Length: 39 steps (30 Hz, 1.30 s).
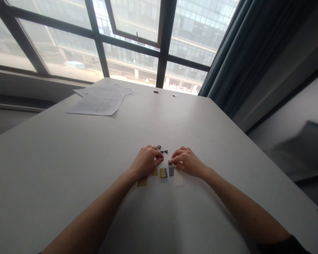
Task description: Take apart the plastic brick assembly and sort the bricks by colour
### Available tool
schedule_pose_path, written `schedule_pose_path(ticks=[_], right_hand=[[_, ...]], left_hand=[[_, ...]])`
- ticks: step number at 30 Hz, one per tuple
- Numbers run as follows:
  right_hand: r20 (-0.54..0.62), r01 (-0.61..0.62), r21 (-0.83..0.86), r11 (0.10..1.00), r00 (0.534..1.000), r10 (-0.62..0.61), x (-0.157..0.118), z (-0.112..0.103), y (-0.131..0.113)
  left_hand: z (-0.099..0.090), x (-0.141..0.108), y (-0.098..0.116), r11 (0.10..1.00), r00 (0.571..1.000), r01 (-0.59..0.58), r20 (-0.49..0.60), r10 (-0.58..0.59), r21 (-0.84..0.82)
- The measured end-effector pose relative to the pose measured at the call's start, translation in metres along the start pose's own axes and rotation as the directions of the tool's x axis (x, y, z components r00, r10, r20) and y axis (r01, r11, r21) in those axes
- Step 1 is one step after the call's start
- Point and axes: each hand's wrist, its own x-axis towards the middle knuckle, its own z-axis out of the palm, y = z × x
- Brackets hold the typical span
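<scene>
My left hand (148,160) is closed in a pinch above the white table, and whatever its fingertips hold, if anything, is too small to make out. Opposite it, my right hand (187,161) has its thumb and fingers together at a small dark building brick (170,163). Just below that brick lies a grey studded plate (171,171). A yellow and grey studded block (163,173) sits between the hands. Small black pieces (159,147) are scattered beyond the fingertips. Tan plates (142,182) lie by my left wrist, and a whitish plate (178,180) lies under my right hand.
Printed paper sheets (100,100) lie at the far left of the white table (69,169). Two round holes (155,92) are near the table's far edge. Windows (132,63) stand behind it, with a dark curtain (235,53) at the right.
</scene>
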Motion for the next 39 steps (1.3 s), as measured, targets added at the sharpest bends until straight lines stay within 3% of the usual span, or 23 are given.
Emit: schedule_pose_path(ticks=[9,15,18,22,28,33,39], right_hand=[[-0.011,0.009,0.026,1.0,1.0,-0.009,0.0,-0.001,0.0],[-0.153,-0.073,0.151,0.986,0.984,0.097,0.003,-0.004,0.008],[-0.196,-0.136,0.189,0.973,0.965,0.173,0.011,-0.003,0.016],[-0.144,-0.233,0.173,0.957,0.955,0.258,0.026,0.003,0.02],[-0.079,-0.303,0.106,0.947,0.947,0.312,0.044,0.011,0.007],[-0.066,-0.244,0.12,0.962,0.965,0.253,0.049,0.014,0.002],[-0.055,-0.203,0.168,0.965,0.975,0.215,0.05,0.016,0.002]], left_hand=[[-0.005,0.0,-0.004,0.999,0.997,0.032,-0.069,-0.032,-0.005],[-0.015,0.002,-0.014,0.982,0.955,0.188,-0.236,-0.182,0.004],[-0.016,0.0,-0.022,0.965,0.936,0.257,-0.263,-0.236,0.048],[-0.012,-0.003,-0.028,0.963,0.94,0.264,-0.238,-0.243,0.06],[-0.001,0.0,-0.023,0.995,0.997,0.053,-0.063,-0.048,0.087],[0.001,0.001,-0.017,0.994,1.0,0.004,-0.014,-0.003,0.11],[-0.004,0.002,-0.016,0.993,0.999,0.036,-0.024,-0.033,0.116]])
